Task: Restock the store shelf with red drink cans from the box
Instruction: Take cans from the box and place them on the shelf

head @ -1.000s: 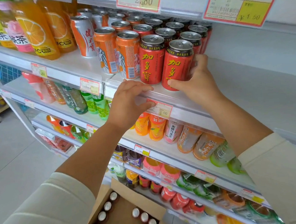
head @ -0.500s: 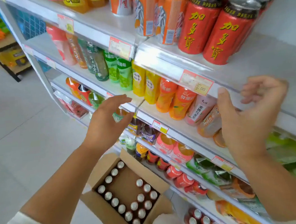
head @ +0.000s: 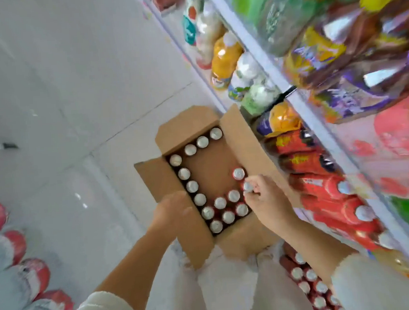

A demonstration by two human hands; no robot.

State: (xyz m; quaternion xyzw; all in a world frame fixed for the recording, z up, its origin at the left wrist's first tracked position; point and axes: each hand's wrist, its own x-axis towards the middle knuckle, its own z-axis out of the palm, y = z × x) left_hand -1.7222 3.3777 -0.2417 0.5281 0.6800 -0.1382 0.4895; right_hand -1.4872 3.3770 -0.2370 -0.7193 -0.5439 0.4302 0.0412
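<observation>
— Hands, status?
— Noted: right hand (head: 262,196) pinches an upright can (head: 248,187) by the box (head: 245,137) right wall; left hand (head: 173,211) hovers over its left edge, grip blurred, cannot tell.
— Nearer hand?
— Right; lift looks vertical.

Downward view: an open cardboard box (head: 243,142) on the tiled floor (head: 73,91) beside the store shelf (head: 317,120), with red drink cans (head: 192,186) upright inside. The right hand (head: 267,199) grips the top of one can (head: 247,187). The blurred left hand (head: 172,211) hovers over the box's left flap.
</observation>
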